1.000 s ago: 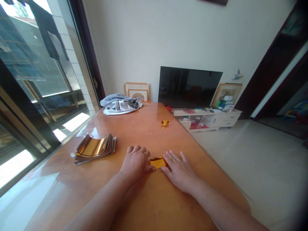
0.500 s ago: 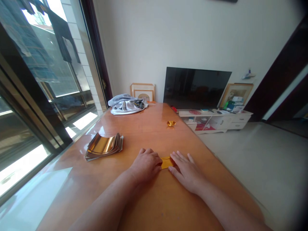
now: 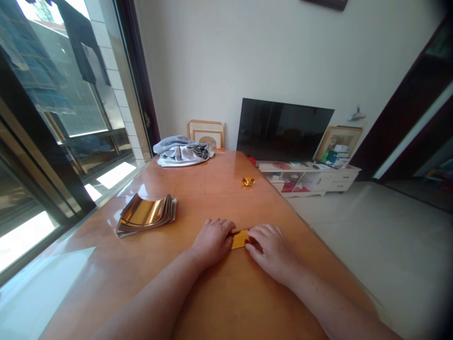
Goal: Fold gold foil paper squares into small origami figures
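A small folded strip of gold foil paper (image 3: 239, 239) lies on the wooden table between my two hands. My left hand (image 3: 214, 240) grips its left end, fingers curled and the thumb near the lower edge. At the right end, my right hand (image 3: 271, 249) pinches the strip with bent fingers and thumb. Both ends of the strip are partly hidden under the fingers. Farther up the table sits a folded gold paper piece (image 3: 248, 182) shaped like an ingot. To the left lies a curved stack of gold foil sheets (image 3: 146, 213).
The glossy wooden table (image 3: 212, 297) has its right edge beside the floor. A grey cloth bundle (image 3: 182, 153) lies at its far end. A pale sheet (image 3: 46, 288) covers the near left corner. Beyond stand a television (image 3: 285, 130) and a white cabinet (image 3: 327, 182).
My right hand's fingers, stretched out before, are now bent and closed on the strip's right end. The left hand stays at the left end. The whole view has shifted slightly.
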Demonstrator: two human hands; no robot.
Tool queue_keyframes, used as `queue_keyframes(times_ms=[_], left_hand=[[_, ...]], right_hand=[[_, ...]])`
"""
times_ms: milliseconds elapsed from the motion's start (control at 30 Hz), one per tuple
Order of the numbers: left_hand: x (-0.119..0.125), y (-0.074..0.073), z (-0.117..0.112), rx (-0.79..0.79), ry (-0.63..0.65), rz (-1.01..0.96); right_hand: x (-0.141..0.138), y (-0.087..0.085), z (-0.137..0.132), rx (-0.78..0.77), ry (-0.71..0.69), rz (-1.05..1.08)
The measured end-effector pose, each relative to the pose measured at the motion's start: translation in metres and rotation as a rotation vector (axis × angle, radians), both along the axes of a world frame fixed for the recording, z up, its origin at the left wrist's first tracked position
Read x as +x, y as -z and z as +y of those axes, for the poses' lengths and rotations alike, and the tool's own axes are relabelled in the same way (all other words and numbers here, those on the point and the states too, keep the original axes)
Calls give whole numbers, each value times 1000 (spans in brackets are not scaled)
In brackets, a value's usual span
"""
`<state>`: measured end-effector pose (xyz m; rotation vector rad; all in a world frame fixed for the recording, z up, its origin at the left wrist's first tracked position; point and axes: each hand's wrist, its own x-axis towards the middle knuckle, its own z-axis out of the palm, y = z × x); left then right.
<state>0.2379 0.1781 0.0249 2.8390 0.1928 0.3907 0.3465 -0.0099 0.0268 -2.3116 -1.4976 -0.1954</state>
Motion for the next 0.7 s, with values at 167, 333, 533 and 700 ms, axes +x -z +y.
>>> queue_keyframes(times_ms=[167, 333, 533, 700], left_hand=[[6, 13, 5, -100, 6, -69], [8, 20, 8, -235, -43, -86], [10, 21, 11, -379, -76, -96], [13, 27, 17, -472, -91, -129]], right_hand=[[-7, -6, 7, -41, -43, -14], [-10, -10, 11, -68, -75, -23], [-12, -11, 12, -59, -117, -19], [-7, -8, 17, -85, -134, -31]])
